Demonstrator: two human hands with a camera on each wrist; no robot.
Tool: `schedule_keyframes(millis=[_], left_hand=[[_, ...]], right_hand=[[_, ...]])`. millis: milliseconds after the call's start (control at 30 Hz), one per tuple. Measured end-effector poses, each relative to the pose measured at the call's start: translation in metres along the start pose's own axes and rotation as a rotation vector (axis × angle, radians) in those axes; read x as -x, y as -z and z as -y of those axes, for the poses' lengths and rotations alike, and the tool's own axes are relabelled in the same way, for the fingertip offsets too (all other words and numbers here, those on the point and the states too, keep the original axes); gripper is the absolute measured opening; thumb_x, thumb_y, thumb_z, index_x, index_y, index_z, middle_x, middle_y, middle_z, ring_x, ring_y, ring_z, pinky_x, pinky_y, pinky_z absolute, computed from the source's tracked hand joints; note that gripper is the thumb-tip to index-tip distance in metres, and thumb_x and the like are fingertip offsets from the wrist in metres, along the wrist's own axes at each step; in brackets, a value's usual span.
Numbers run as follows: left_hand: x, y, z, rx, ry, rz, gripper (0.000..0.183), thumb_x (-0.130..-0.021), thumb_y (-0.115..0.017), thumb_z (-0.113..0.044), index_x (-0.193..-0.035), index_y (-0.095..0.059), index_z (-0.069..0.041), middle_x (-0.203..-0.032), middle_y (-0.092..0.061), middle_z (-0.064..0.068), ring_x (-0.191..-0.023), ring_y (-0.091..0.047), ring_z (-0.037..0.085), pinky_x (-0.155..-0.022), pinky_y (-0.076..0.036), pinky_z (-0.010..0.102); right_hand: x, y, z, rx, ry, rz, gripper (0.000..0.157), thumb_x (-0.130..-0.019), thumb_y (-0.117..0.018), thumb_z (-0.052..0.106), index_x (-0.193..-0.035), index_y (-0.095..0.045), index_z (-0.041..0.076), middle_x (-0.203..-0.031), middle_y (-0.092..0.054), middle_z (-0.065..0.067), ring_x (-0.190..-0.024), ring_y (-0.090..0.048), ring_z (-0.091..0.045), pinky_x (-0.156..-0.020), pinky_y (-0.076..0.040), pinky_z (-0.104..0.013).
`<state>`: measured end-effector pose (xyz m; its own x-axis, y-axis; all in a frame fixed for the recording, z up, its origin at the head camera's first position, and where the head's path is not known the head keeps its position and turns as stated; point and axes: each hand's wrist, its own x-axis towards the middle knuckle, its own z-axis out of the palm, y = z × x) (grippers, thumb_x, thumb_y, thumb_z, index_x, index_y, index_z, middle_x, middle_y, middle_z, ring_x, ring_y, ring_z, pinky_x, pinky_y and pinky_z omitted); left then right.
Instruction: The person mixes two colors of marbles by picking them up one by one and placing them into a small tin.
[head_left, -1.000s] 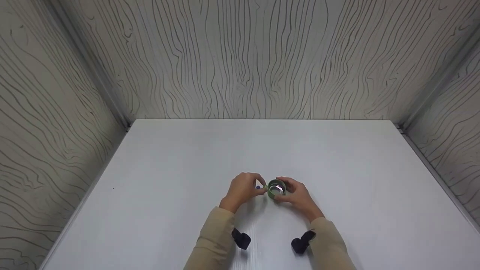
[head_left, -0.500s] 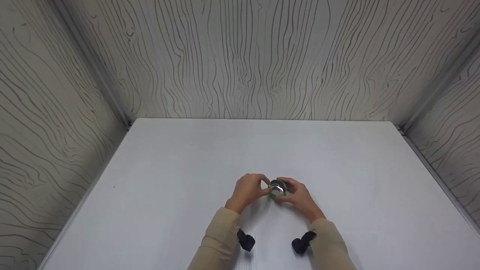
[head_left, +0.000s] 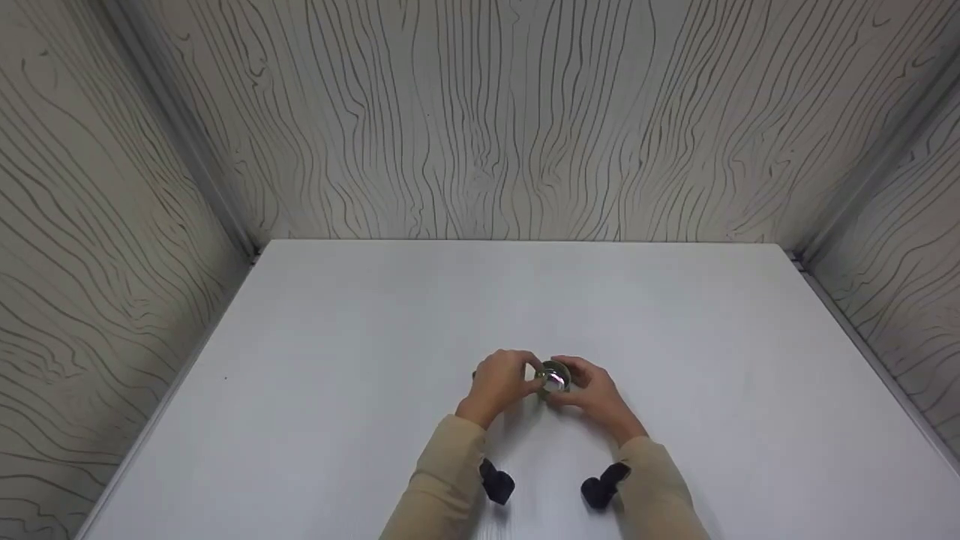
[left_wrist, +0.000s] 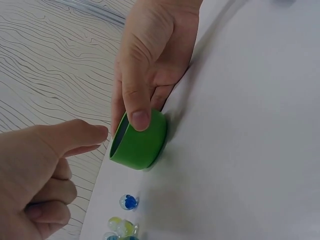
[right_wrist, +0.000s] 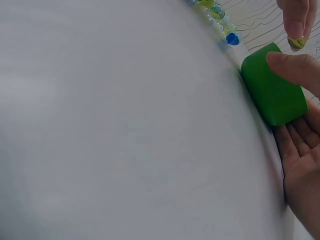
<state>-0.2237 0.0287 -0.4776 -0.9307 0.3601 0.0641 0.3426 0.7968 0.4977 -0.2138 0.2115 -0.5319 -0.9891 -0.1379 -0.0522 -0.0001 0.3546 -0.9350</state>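
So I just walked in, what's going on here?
A person's right hand holds a green cup on a white table, while the left hand pinches a yellowish marble at the cup's open mouth. More marbles, some bluish, some yellowish, lie beside the cup. Whether any are inside, I can't tell.

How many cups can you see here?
1: the green cup, held by the right hand, with the left hand pinching a marble near its mouth. No other cup shows in any view.
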Motion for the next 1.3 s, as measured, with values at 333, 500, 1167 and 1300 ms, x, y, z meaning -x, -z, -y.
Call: schedule_keyframes(millis=[333,500,1167,1300], left_hand=[[-0.001,-0.006,-0.001,-0.020,0.029,0.004,0.021,-0.083,-0.074,-0.028,-0.101,-0.075,-0.018,-0.073,-0.064,-0.003,-0.061,-0.041,0.006,-0.055,-0.032,0.021],[-0.002,-0.007,0.001,-0.011,0.014,-0.001,0.019,-0.083,-0.074,-0.026,-0.100,-0.075,-0.017,-0.072,-0.064,-0.003,-0.061,-0.040,0.007,-0.055,-0.031,0.021],[0.002,0.003,0.018,-0.022,-0.020,-0.035,0.018,-0.086,-0.071,-0.025,-0.101,-0.074,-0.016,-0.079,-0.072,0.000,-0.067,-0.058,0.008,-0.061,-0.044,0.022],[0.002,0.004,0.020,-0.019,-0.006,-0.027,0.018,-0.086,-0.071,-0.025,-0.101,-0.074,-0.016,-0.074,-0.068,0.000,-0.060,-0.045,0.005,-0.057,-0.038,0.020]], right_hand=[[0.000,-0.002,-0.001,0.001,0.005,-0.005,0.060,-0.077,-0.078,0.009,-0.132,-0.054,0.003,-0.137,-0.056,-0.019,-0.134,-0.049,-0.036,-0.112,-0.037,-0.046],[0.000,-0.002,-0.001,-0.010,0.006,-0.001,0.061,-0.077,-0.078,0.008,-0.132,-0.054,0.002,-0.137,-0.055,-0.020,-0.134,-0.049,-0.037,-0.112,-0.037,-0.047],[0.002,0.001,0.003,-0.004,0.022,0.018,0.064,-0.078,-0.078,0.011,-0.135,-0.050,-0.001,-0.138,-0.054,-0.022,-0.134,-0.048,-0.038,-0.112,-0.036,-0.047],[0.001,0.001,0.002,-0.001,0.021,0.016,0.065,-0.077,-0.078,0.011,-0.135,-0.050,-0.001,-0.138,-0.054,-0.023,-0.134,-0.047,-0.038,-0.112,-0.037,-0.047]])
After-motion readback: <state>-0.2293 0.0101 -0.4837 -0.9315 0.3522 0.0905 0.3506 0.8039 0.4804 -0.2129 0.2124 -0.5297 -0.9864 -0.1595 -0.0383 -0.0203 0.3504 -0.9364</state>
